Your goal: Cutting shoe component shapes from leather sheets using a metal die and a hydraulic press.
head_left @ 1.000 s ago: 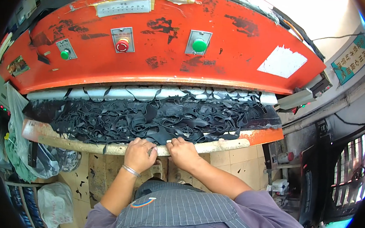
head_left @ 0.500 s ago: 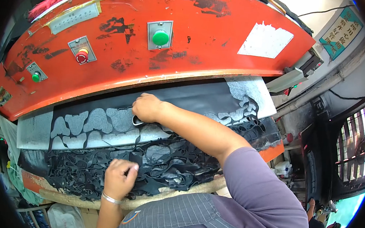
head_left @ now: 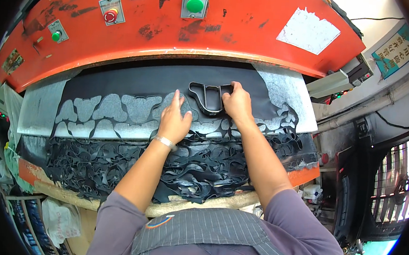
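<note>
**Outward, Then Across to the Right**

The white board (head_left: pixel 37 108), a narrow strip a second earlier, had come out from beneath the red press (head_left: pixel 230 34), baring much of the dark sheet (head_left: pixel 165 77). Both hands had left the pale front edge (head_left: pixel 218 203). Half a second later the right hand (head_left: pixel 238 104) covered most of the cutting die (head_left: pixel 205 98); now die and hand had shifted right — the frame in plain view, fingers at its right end. The left hand (head_left: pixel 174 123) had moved forward from the scraps (head_left: pixel 102 163) to the cut-outs — its curled fingers now extended.
</note>
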